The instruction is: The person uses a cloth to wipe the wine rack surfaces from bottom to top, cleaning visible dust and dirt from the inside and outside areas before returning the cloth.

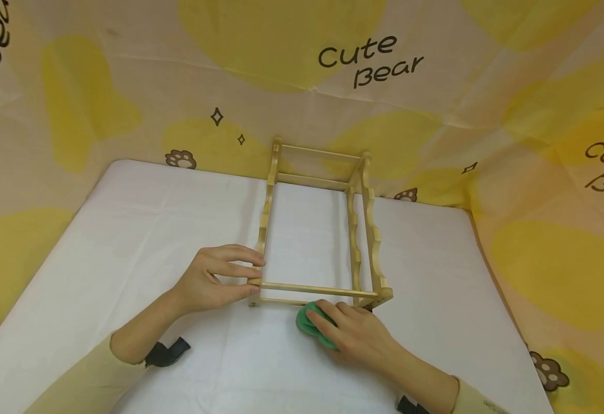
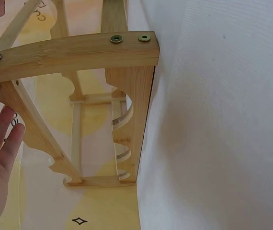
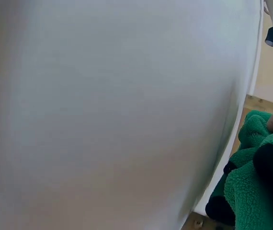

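One wooden rack [image 1: 371,227] stretches lengthwise away, left hand [image 1: 219,277] gripping it near-left, right hand [image 1: 358,333] clutching green cloth [image 1: 308,323], perhaps touching it.

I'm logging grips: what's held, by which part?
The right hand grips the green cloth by its bunched folds; the left hand holds the wooden rack by its near left corner.
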The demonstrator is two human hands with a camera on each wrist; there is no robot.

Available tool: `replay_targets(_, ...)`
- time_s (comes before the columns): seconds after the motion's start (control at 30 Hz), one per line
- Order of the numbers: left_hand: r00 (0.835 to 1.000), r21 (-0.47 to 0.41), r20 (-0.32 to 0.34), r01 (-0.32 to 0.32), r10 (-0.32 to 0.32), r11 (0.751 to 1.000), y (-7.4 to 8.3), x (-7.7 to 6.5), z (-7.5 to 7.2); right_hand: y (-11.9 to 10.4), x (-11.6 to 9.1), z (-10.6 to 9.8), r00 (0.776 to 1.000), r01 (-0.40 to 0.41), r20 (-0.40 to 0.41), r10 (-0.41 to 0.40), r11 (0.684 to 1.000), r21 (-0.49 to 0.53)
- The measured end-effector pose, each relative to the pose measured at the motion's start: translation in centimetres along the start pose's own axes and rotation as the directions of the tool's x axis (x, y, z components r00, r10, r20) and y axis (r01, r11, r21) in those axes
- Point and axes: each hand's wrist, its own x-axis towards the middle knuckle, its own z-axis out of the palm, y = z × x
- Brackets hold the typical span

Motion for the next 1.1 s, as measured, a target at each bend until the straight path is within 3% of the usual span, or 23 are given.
replay_targets(0.33, 1.000, -0.016, 0.002, -0.026, 0.026, 1.000, -0.1, -0.1, -0.1, -0.9, 3.2, 0.8, 0.999, 0.040, 0.002, -0.040, 0.999, -0.017)
replay_targets(0.6, 1.000, -0.017, 0.009, 0.012, -0.011, 1.000, 0.0, -0.1, -0.1, -1.7, 5.3, 1.5, 0.997, 0.076, 0.016, -0.075, 0.997, -0.025)
replay_targets(1.1, 0.999, -0.030, 0.008, 0.031, -0.031, 0.999, 0.0, -0.2, -0.2, -3.0, 7.5, 1.9, 0.980, 0.200, 0.052, -0.193, 0.950, -0.242)
